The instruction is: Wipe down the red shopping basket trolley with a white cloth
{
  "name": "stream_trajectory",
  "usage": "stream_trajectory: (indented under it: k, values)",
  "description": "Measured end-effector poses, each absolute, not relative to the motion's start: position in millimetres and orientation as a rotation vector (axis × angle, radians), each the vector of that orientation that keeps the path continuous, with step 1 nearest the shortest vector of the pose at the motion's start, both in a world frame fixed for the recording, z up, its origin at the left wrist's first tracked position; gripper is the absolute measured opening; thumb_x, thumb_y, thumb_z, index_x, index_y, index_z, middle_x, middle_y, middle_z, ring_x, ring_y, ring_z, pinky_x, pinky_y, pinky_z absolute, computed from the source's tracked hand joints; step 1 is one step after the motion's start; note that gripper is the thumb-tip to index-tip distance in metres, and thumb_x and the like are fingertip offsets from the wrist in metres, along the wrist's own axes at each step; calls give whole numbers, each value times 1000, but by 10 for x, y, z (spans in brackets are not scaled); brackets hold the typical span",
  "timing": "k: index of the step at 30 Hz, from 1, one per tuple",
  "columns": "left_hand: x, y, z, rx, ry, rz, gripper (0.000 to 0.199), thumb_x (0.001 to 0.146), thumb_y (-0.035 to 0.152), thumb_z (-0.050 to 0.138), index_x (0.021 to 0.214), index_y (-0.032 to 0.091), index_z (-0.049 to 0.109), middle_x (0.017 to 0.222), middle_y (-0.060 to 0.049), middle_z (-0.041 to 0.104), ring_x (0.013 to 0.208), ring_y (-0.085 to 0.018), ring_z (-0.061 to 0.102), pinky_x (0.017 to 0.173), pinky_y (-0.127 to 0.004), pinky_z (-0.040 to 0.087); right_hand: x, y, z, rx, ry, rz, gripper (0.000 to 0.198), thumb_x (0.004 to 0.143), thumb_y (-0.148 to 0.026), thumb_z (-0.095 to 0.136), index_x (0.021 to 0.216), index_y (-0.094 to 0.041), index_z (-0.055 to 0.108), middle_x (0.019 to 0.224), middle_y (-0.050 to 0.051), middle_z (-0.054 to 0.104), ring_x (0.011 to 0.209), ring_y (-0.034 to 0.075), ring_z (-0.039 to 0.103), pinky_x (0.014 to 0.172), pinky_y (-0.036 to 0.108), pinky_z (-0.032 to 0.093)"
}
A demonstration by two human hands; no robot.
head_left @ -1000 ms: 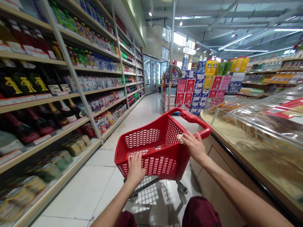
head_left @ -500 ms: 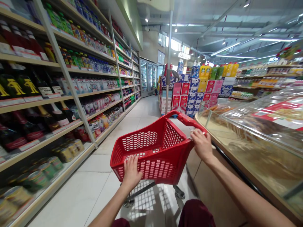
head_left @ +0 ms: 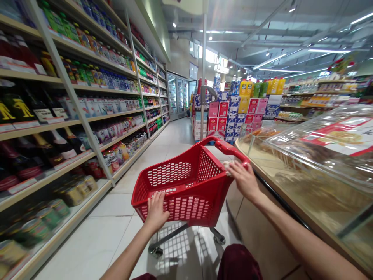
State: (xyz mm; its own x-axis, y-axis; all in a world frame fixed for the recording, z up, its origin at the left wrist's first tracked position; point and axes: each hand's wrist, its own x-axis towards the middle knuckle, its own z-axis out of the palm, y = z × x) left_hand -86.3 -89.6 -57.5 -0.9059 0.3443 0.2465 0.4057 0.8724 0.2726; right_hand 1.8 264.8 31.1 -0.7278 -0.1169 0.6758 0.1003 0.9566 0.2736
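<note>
A red plastic shopping cart (head_left: 186,210) with perforated sides stands sideways before me, its handle (head_left: 231,149) at the right end. The fingers of my left hand (head_left: 156,212) hook over its near rim, with the thumb on the outer side. My right hand (head_left: 243,179) is closed on a small white crumpled wad (head_left: 226,167), like tissue or cloth, at the cart's upper corner just below the handle. My palm and part of the wad are hidden. Inside the basket I see no goods.
Shelves of bottles and cans (head_left: 96,147) line the left side. On the right is a glass-sided counter (head_left: 279,182) with clear plastic packages (head_left: 335,132). Stacked cartons (head_left: 218,116) and a metal pole (head_left: 203,77) stand ahead. My knee (head_left: 239,262) is close below the cart.
The whole view has shifted slightly, so the shelves, cart and cartons sit further left. My right hand is a little farther down from the handle, and more of the white wad shows.
</note>
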Motion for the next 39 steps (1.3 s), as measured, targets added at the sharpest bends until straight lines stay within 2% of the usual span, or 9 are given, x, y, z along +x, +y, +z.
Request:
stream_trajectory:
  k: [4, 9, 15, 18, 22, 24, 28, 35, 39]
  values:
    - [-883, -903, -581, -572, -2865, -468, 68, 56, 12, 42, 123, 10, 35, 132, -13, 38, 128, -27, 22, 106, -50, 14, 20, 2632, 239, -225, -2242, -313, 41, 78, -5, 37, 113, -17, 55, 121, 11, 54, 118, 24, 41, 96, 47, 21]
    - [-900, -914, -583, -586, -2873, -466, 67, 56, 12, 42, 123, 10, 34, 133, -13, 38, 128, -26, 23, 106, -50, 14, 34, 2394, 74, 275, -2307, -304, 44, 80, -3, 35, 112, -24, 56, 122, 3, 54, 120, 17, 39, 101, 39, 17]
    - [-894, -898, -582, -584, -2877, -482, 67, 57, 12, 42, 123, 9, 34, 134, -14, 37, 129, -27, 21, 106, -50, 12, 91, 2744, 249, -168, -2203, -277, 42, 79, -4, 36, 114, -18, 55, 121, 10, 54, 118, 23, 41, 99, 46, 21]
    - [-899, -893, -577, -579, -2876, -487, 67, 57, 12, 41, 123, 9, 34, 134, -13, 37, 129, -27, 21, 106, -50, 11, 202, 2534, -171, -33, -2253, -246, 44, 79, -3, 34, 114, -19, 54, 124, 8, 51, 121, 21, 38, 98, 43, 24]
    - [-908, -902, -572, -573, -2880, -487, 67, 56, 13, 42, 123, 11, 34, 134, -13, 37, 129, -26, 22, 106, -49, 12, 371, 2231, -698, 50, -2314, -115, 45, 78, -2, 32, 110, -22, 57, 114, 7, 59, 111, 19, 49, 94, 42, 31]
    - [-911, -906, -577, -581, -2875, -491, 68, 56, 12, 42, 123, 12, 34, 133, -12, 37, 128, -26, 23, 106, -50, 13, 383, 2271, -592, 52, -2279, -6, 45, 79, -4, 32, 113, -24, 54, 113, 6, 60, 109, 18, 50, 94, 41, 32]
    - [-912, -902, -585, -586, -2861, -497, 68, 57, 12, 41, 124, 11, 34, 133, -13, 37, 129, -27, 22, 106, -51, 12, 253, 2451, -136, -133, -1971, 132, 46, 81, -9, 37, 124, -21, 44, 126, 10, 49, 121, 19, 38, 99, 44, 26]
    - [-884, -882, -543, -578, -2889, -478, 68, 56, 11, 42, 124, 11, 34, 133, -14, 37, 129, -26, 22, 106, -50, 13, 326, 2116, -711, 220, -2299, 28, 48, 79, -3, 33, 117, -25, 52, 113, 5, 60, 112, 16, 48, 95, 38, 32]
    - [-854, -869, -513, -565, -2878, -485, 67, 56, 10, 42, 123, 12, 35, 133, -13, 38, 129, -26, 22, 106, -49, 13, 251, 2045, -464, 28, -2095, 111, 41, 82, -8, 36, 118, -20, 51, 123, 9, 52, 121, 19, 38, 100, 44, 24]
